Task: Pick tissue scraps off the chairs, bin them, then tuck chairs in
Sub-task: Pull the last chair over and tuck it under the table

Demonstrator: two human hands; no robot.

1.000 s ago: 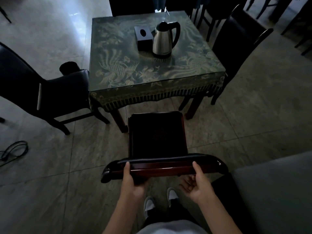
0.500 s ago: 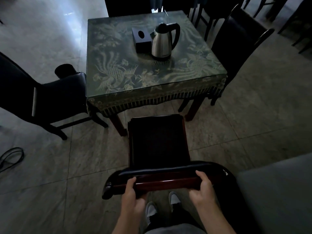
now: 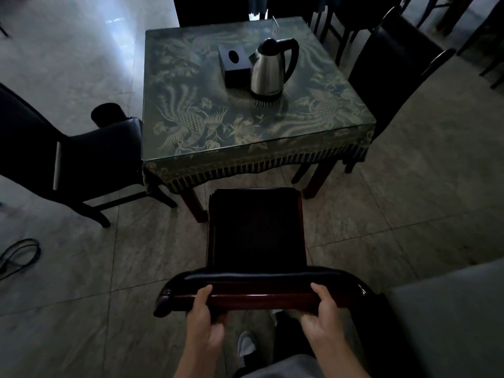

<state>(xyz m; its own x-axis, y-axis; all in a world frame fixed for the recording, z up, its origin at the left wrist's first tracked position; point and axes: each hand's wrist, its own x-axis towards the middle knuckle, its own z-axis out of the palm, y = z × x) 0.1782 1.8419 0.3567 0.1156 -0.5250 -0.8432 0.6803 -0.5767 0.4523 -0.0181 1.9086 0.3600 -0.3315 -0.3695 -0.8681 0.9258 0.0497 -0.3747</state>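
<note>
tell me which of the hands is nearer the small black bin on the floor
Left. The left hand grips the chair's top rail on the bin's side; the right hand grips it further right.

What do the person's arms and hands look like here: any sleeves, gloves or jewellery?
Both forearms are bare, with no sleeves in view. The left hand and right hand wear no gloves, and no rings, watch or bracelet can be seen in the dim light.

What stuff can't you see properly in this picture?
- Head view: the chair legs, hidden under its own seat and top rail.
- The left hand and right hand fingers, curled behind the rail.
- Tissue scraps on the dark seats: too dim to tell.
- The bin, partly hidden by the left chair.
</note>
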